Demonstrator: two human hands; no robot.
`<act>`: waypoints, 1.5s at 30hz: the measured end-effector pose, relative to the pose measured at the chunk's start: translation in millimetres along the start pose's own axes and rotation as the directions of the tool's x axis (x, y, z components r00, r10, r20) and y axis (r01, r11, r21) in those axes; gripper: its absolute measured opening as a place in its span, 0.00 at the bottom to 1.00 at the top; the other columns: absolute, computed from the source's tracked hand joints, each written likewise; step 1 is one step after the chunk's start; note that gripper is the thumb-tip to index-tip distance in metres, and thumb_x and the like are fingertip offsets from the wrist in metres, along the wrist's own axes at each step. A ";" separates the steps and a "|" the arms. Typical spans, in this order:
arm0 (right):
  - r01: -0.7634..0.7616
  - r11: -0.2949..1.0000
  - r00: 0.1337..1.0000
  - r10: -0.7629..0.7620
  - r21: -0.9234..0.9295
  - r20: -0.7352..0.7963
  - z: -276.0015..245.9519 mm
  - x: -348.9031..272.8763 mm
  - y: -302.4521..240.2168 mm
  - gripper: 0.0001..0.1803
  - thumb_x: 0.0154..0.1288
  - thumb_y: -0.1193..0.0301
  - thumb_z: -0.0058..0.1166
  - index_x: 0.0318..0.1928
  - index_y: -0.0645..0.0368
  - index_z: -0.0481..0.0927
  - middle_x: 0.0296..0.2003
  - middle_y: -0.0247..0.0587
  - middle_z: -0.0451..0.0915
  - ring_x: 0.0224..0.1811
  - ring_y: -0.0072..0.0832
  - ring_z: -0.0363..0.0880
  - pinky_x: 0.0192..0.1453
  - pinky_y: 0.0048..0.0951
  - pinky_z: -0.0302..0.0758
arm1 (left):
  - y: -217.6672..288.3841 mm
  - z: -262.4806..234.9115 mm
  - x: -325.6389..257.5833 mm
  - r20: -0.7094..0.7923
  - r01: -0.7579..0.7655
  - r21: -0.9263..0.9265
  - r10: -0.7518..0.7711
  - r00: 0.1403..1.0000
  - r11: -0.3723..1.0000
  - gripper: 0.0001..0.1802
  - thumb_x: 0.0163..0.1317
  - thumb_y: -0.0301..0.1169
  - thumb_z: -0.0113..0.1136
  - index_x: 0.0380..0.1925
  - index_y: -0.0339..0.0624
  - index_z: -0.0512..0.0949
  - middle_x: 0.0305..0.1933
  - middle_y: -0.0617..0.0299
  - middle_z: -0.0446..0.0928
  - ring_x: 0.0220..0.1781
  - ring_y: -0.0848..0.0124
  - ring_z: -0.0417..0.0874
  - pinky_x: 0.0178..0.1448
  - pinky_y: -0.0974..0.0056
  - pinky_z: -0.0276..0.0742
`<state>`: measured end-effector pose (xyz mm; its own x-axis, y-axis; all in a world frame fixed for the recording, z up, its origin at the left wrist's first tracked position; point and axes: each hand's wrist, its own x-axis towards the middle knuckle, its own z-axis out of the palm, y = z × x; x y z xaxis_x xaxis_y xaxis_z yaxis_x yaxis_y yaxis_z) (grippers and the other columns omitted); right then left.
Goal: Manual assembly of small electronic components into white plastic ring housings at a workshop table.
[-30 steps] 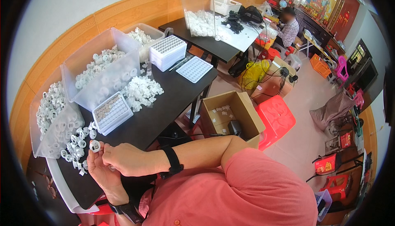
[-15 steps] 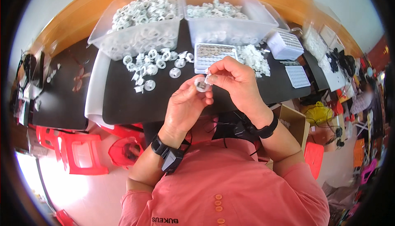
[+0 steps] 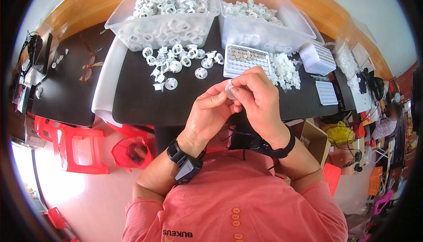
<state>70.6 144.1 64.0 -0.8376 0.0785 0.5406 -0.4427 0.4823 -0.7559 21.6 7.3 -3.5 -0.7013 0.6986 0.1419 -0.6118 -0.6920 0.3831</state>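
Observation:
A small round translucent-white plastic piece (image 3: 230,93) is held over the near half of the black table. My left hand (image 3: 207,112) pinches it from the left between thumb and fingers. From the right, my right hand (image 3: 261,99) closes thumb and forefinger on the same piece, covering much of it. The small white part that the right fingers hold against it is mostly hidden. Just beyond the hands stands a white tray (image 3: 236,69) with rows of small silvery round parts. To its right spreads a pile of small white plastic parts (image 3: 285,71).
Loose round white pieces (image 3: 175,66) lie on the table (image 3: 145,105) at left. Two clear bins (image 3: 165,28) of white pieces stand behind. Stacked white trays (image 3: 318,59) and a single flat tray (image 3: 326,93) sit at right. Red stools (image 3: 83,149) stand below left.
My right thumb and forefinger have closed in on the round piece, covering more of it. The view has shifted, so the table and bins sit slightly higher and further right.

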 end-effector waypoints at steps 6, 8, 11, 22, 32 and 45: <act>0.268 0.919 0.962 -0.273 -0.288 0.026 -5.2 2.0 5.5 0.11 0.57 0.87 0.54 0.37 0.58 0.80 0.31 0.41 0.75 0.30 0.38 0.79 0.31 0.35 0.75 | -2.8 -5.4 -1.1 -0.007 -0.027 0.007 0.028 1.000 1.000 0.18 0.71 0.30 0.60 0.58 0.36 0.79 0.48 0.58 0.81 0.46 0.66 0.80 0.53 0.60 0.78; 0.237 0.942 0.971 -0.239 -0.237 0.021 -5.5 -0.3 7.4 0.11 0.57 0.87 0.55 0.37 0.58 0.80 0.31 0.40 0.74 0.31 0.39 0.78 0.32 0.37 0.75 | -3.4 -9.0 -1.2 0.005 -0.028 0.015 0.027 1.000 1.000 0.17 0.71 0.30 0.60 0.57 0.36 0.79 0.49 0.57 0.82 0.46 0.65 0.81 0.53 0.59 0.78; 0.219 0.952 0.975 -0.221 -0.216 0.014 -6.5 -3.8 7.2 0.11 0.56 0.86 0.56 0.36 0.58 0.80 0.31 0.41 0.74 0.32 0.41 0.77 0.33 0.38 0.74 | -3.6 -6.3 -2.9 -0.001 -0.029 0.021 0.029 1.000 0.999 0.17 0.71 0.29 0.60 0.57 0.36 0.80 0.49 0.56 0.82 0.46 0.64 0.81 0.53 0.58 0.79; 0.098 0.995 0.991 -0.095 0.033 -0.089 0.8 -14.8 7.0 0.06 0.69 0.82 0.56 0.43 0.61 0.76 0.32 0.35 0.75 0.26 0.19 0.76 0.27 0.24 0.74 | -3.9 -0.1 -5.0 -0.072 -0.052 0.064 0.057 0.996 0.997 0.16 0.69 0.24 0.61 0.55 0.36 0.81 0.47 0.54 0.82 0.45 0.62 0.82 0.54 0.58 0.80; 0.009 0.999 1.000 -0.008 0.054 -0.009 -2.7 -12.3 7.0 0.07 0.66 0.86 0.56 0.42 0.63 0.80 0.35 0.35 0.77 0.27 0.18 0.78 0.30 0.22 0.74 | -3.6 -2.0 -3.3 -0.047 -0.057 0.067 0.060 0.997 0.996 0.16 0.69 0.23 0.60 0.56 0.36 0.81 0.48 0.54 0.82 0.46 0.62 0.83 0.54 0.57 0.80; 0.106 0.994 0.993 -0.107 -0.027 -0.059 -4.7 -11.7 5.3 0.06 0.64 0.84 0.61 0.39 0.63 0.81 0.33 0.35 0.77 0.24 0.20 0.80 0.27 0.22 0.74 | -3.4 1.0 -2.9 -0.069 -0.057 0.095 0.063 0.996 0.994 0.16 0.67 0.22 0.61 0.55 0.36 0.81 0.48 0.54 0.82 0.46 0.62 0.82 0.53 0.57 0.80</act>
<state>79.6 149.8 55.4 -0.7651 0.0774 0.6393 -0.5200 0.5113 -0.6843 26.1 7.8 -4.3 -0.7623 0.6391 0.1023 -0.5338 -0.7102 0.4590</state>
